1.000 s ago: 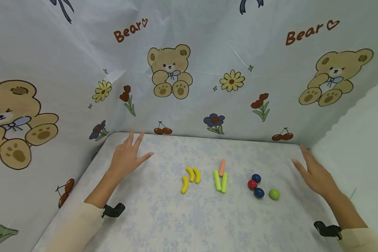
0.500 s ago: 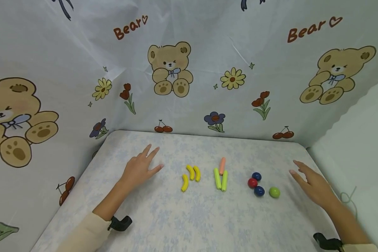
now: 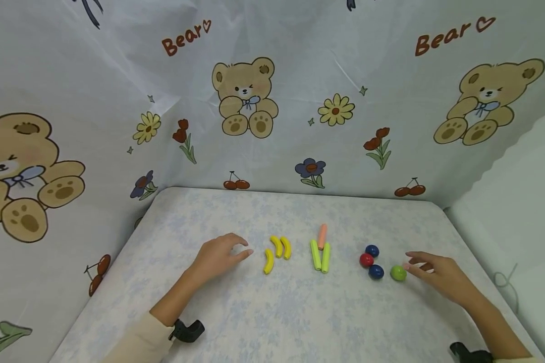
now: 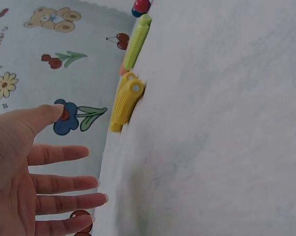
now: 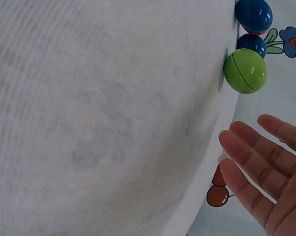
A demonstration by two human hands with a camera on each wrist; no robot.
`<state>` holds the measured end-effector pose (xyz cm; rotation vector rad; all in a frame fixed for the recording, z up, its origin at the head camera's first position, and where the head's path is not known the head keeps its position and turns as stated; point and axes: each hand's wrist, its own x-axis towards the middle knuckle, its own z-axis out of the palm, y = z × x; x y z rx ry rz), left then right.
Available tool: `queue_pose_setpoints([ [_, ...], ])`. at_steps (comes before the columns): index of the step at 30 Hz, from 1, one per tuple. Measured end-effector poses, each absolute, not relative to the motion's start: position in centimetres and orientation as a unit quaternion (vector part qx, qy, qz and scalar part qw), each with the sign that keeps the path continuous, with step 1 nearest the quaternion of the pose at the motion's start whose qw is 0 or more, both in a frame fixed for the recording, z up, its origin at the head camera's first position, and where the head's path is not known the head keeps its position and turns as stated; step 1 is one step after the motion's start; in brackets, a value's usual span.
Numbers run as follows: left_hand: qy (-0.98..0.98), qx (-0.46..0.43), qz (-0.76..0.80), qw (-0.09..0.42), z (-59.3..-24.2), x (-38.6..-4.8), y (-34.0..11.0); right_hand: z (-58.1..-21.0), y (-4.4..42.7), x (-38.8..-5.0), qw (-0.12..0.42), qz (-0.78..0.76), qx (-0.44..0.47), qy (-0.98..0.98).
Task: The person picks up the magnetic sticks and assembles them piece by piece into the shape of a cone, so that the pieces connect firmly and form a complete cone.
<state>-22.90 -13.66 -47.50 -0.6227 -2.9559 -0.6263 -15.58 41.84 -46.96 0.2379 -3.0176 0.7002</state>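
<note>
Three small yellow toy bananas (image 3: 277,248) lie left of the table's middle. My left hand (image 3: 217,257) is just left of them, holding nothing. In the left wrist view its fingers (image 4: 64,183) are spread and nearly straight, apart from the bananas (image 4: 125,105). My right hand (image 3: 442,278) is beside a small green ball (image 3: 397,273), thumb and fingertips close to its right side. The right wrist view shows a gap between the fingers (image 5: 258,167) and the green ball (image 5: 245,71), which has a seam round it. Part of the right thumb is out of that view.
Two light green sticks (image 3: 320,258) and an orange stick (image 3: 322,236) lie mid-table. Right of them sit a red ball (image 3: 366,260) and two blue balls (image 3: 376,272). A bear-print cloth (image 3: 272,151) hangs behind the pale table (image 3: 272,317).
My left hand has come right and nearer, towards the bananas. My right hand has moved left to the green ball. The small objects stay in place; the view tilts slightly.
</note>
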Motion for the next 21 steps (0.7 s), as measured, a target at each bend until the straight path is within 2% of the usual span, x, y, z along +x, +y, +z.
queue_pose_setpoints([
  [4, -0.949, -0.213, -0.234, -0.004, -47.8, -22.3, -12.6, -47.1, 41.4, -15.6, -0.003, 0.221, 0.071, -0.973],
  [10, -0.958, -0.201, -0.206, -0.002, -48.7, -22.0, -10.7, -47.2, 41.0, -15.5, -0.048, 0.235, 0.065, -0.969],
  [21, -0.970, -0.187, -0.155, 0.015, -49.6, -22.3, -7.6, -47.6, 40.4, -16.0, -0.042, 0.230, 0.083, -0.969],
])
